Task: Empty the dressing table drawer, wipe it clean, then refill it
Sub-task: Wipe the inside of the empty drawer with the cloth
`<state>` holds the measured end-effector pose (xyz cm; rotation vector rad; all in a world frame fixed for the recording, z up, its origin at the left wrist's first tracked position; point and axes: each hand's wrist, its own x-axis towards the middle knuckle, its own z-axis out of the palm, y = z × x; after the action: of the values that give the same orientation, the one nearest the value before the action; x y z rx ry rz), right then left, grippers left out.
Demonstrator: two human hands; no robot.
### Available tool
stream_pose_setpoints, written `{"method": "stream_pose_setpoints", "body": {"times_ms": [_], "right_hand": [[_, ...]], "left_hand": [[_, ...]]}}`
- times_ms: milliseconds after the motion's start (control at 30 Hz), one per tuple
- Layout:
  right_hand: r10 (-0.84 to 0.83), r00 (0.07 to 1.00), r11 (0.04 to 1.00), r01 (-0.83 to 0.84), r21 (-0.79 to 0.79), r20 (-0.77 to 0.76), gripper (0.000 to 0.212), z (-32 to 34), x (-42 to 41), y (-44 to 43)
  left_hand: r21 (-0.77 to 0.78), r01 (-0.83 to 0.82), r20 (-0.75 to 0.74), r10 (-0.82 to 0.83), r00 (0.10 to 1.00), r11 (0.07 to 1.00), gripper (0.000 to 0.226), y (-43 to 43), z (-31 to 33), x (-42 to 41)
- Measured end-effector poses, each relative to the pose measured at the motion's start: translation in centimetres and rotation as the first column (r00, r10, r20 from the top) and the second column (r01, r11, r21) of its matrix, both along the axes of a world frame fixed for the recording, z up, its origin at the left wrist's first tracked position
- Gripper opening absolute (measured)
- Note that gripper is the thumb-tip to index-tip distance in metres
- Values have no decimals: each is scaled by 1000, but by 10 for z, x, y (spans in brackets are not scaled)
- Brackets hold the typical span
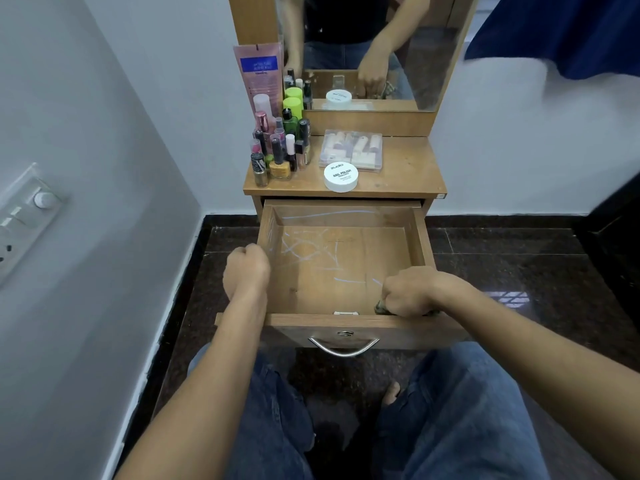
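The wooden drawer of the dressing table is pulled out and holds nothing; pale scribble marks cross its floor. My right hand grips a dark greenish cloth down in the drawer's near right corner. My left hand is curled over the drawer's left wall. On the tabletop stand several nail polish bottles and small bottles at the left, a clear plastic box and a white round tub labelled nail polish.
A mirror rises behind the tabletop, with a pink packet leaning at its left. A grey wall with a switch panel is on the left. A dark granite floor surrounds the table. My knees in jeans sit under the drawer handle.
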<state>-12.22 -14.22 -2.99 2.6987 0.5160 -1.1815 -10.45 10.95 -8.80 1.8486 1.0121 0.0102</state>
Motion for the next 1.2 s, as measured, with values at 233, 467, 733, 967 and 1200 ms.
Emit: {"method": "stream_pose_setpoints", "body": {"times_ms": [233, 467, 733, 967, 1200], "right_hand": [[-60, 998, 997, 62, 55, -36, 36, 4, -3, 10], [-25, 1000, 997, 25, 70, -10, 30, 1, -3, 32], [-53, 998, 993, 49, 112, 37, 31, -2, -4, 34], [-45, 998, 983, 38, 179, 36, 33, -4, 1, 28], [-266, 952, 857, 304, 415, -149, 29, -3, 6, -15]], "left_hand": [[111, 125, -70, -117, 991, 986, 48, 0, -5, 8], [169, 184, -122, -164, 979, 968, 49, 0, -11, 13], [147, 170, -122, -153, 981, 974, 51, 1, -16, 15], [151, 190, -140, -170, 976, 970, 50, 1, -13, 16], [166, 205, -134, -184, 974, 965, 49, -1, -11, 12]]}}
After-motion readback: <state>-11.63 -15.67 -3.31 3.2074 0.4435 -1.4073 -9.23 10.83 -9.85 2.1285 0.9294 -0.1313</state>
